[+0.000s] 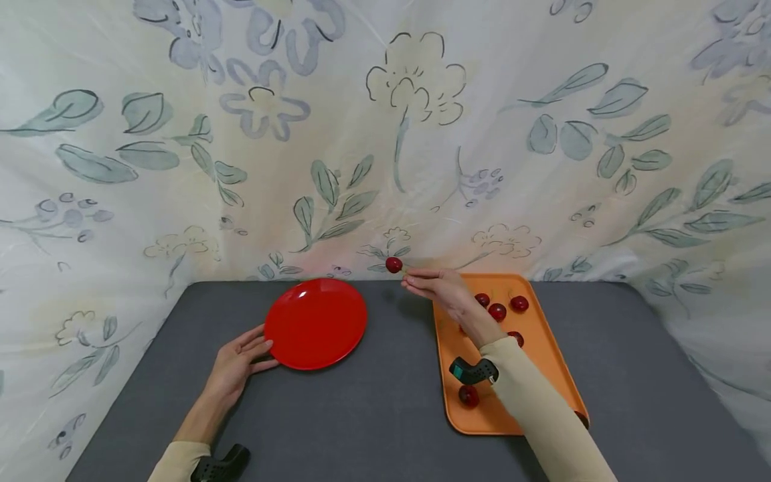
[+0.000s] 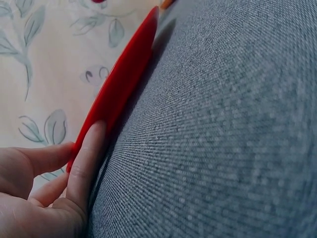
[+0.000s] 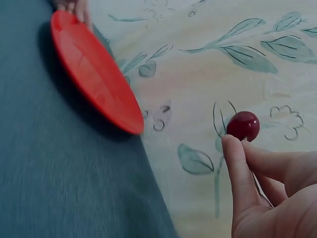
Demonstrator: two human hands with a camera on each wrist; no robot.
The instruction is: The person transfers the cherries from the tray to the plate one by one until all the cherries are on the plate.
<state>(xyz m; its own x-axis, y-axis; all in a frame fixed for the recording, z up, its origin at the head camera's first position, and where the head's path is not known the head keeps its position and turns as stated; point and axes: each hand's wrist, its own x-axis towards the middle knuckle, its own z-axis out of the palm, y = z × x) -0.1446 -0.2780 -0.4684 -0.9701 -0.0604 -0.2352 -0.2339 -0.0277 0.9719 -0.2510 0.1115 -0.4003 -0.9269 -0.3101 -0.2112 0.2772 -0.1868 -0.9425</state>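
My left hand (image 1: pixel 237 365) holds the near left rim of an empty red plate (image 1: pixel 316 325) on the dark grey table. In the left wrist view, the thumb and a finger (image 2: pixel 84 168) grip the rim from either side, and the plate looks slightly tilted. My right hand (image 1: pixel 442 291) pinches the stem of a dark red cherry (image 1: pixel 394 265) between thumb and fingertips. That cherry hangs in the air, right of the plate and near the table's far edge. Under the right arm lies an orange tray (image 1: pixel 545 348) with several cherries (image 1: pixel 497 312), some partly hidden by the arm.
The grey table (image 1: pixel 373 415) lies between plate and tray. Behind its far edge hangs a pale cloth (image 1: pixel 337 134) printed with flowers and leaves. Black wrist devices (image 1: pixel 472 370) sit on both wrists.
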